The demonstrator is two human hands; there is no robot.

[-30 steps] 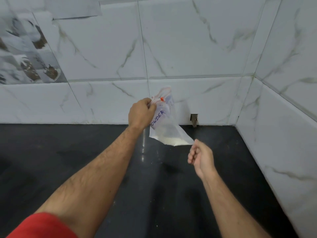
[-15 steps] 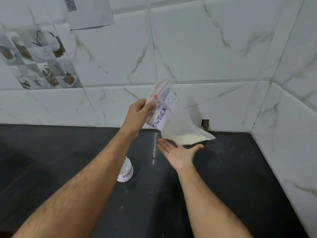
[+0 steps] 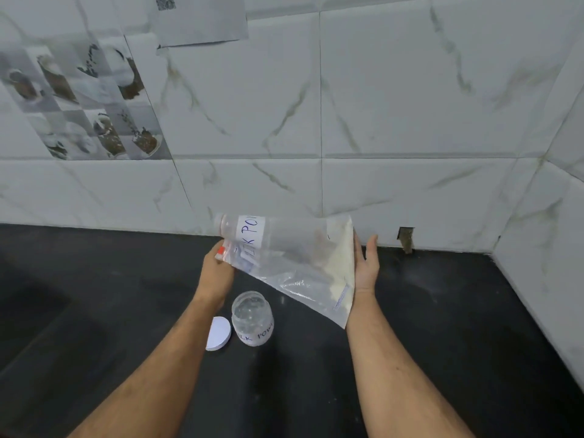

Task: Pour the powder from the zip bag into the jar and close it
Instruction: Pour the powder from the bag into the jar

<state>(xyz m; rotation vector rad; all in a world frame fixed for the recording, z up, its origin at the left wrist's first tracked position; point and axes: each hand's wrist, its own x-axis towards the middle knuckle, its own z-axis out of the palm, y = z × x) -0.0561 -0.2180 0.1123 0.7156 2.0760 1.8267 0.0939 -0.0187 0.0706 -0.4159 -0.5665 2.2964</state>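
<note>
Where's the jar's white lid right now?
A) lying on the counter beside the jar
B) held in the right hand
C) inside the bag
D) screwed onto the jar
A: the lid lies on the counter just left of the open jar.

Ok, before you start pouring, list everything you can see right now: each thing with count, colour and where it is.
zip bag: 1, clear with a white label and a red mark at its mouth, held in the air above the counter, tilted with its bottom end to the right
powder: 1 lot, off-white, gathered at the bag's bottom end
jar: 1, clear with a white label, upright and open on the counter, below the bag
lid: 1, white, on the counter just left of the jar
counter: 1, black
wall tiles: white marble pattern, behind and to the right
paper sheet: 1, white, on the wall, top
left hand: grips the bag's mouth end
right hand: fingers straight, against the bag's bottom end
</note>
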